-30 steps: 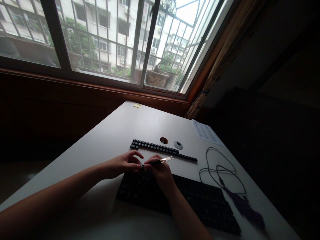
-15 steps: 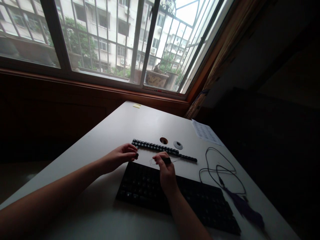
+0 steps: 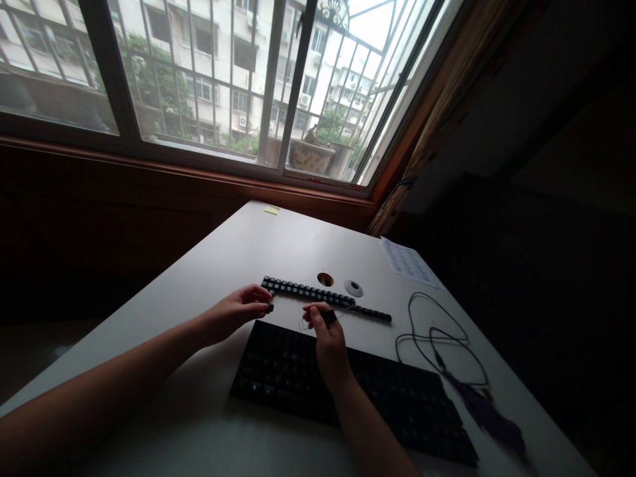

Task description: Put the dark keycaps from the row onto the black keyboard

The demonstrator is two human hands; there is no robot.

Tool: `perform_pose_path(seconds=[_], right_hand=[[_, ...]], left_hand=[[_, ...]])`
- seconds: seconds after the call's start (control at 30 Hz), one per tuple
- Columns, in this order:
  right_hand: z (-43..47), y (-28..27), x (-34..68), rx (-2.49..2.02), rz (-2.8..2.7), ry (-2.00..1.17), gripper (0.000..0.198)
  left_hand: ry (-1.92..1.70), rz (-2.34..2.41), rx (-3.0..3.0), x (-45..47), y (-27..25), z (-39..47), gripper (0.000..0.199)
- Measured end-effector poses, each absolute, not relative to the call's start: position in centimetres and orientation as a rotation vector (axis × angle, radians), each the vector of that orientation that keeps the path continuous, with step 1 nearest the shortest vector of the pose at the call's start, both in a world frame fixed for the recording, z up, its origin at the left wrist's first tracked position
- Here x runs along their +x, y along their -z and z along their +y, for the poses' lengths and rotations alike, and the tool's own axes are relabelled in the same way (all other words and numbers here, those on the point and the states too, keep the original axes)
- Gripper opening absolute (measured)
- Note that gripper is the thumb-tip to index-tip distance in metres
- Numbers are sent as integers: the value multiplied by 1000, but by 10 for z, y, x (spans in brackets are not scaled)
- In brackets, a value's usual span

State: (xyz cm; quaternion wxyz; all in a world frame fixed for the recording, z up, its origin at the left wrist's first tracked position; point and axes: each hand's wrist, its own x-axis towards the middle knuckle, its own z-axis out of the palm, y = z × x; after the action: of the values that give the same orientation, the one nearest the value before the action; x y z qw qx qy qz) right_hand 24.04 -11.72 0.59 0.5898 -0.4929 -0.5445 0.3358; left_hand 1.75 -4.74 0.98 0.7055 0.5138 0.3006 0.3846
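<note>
Unreadable legends on dark keyboard (image 3: 358,397)

No lettering is legible, even on the printed sheet (image 3: 410,263).

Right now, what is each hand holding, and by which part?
The left hand pinches a small dark keycap at its fingertips. The right hand grips the keycap puller by its dark handle; its wire end points left, over the table.
</note>
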Motion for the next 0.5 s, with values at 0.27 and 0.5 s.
perform_pose_path(seconds=[0.27,0.5], right_hand=[[-117,-8,239,-1160,-1259,-790,24],[-117,-6,239,-1173,-1282,-785,23]], left_hand=[[-870,699,1202,18,-11,-50,27],[-874,683,1220,19,-9,-49,24]])
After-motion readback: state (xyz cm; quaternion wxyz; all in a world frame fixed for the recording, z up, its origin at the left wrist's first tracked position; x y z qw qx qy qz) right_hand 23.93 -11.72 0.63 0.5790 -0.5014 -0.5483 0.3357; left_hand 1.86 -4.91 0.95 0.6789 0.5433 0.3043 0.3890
